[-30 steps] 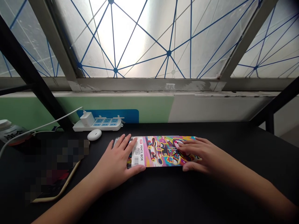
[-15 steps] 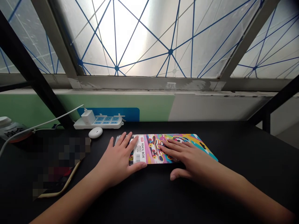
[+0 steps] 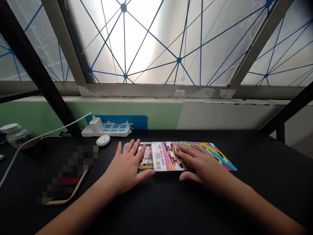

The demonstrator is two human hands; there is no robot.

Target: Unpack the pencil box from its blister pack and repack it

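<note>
A colourful pencil box [image 3: 146, 157] lies flat on the black desk, with a bright patterned cover [image 3: 171, 163] that carries a white "PENCIL BOX" label [image 3: 159, 158]. The cover juts out past the box on the right, so a strip of the box and its clear edge show at the left. My left hand [image 3: 127, 166] rests on the left end of the box, fingers spread and thumb along the near edge. Palm down, my right hand [image 3: 202, 160] lies on the cover with its fingers stretched out. Its thumb sits apart, near the desk.
A white power strip [image 3: 107, 130] with a plugged-in charger [image 3: 96, 124] stands at the back left. By it lies a white rounded case [image 3: 103, 140]. Farther left are a bottle [image 3: 19, 135], a white cable [image 3: 26, 142] and a blurred dark item with a tan edge [image 3: 78, 184].
The cover has slid to the right under my right hand, baring more of the box beside my left hand. The view has also shifted slightly.
</note>
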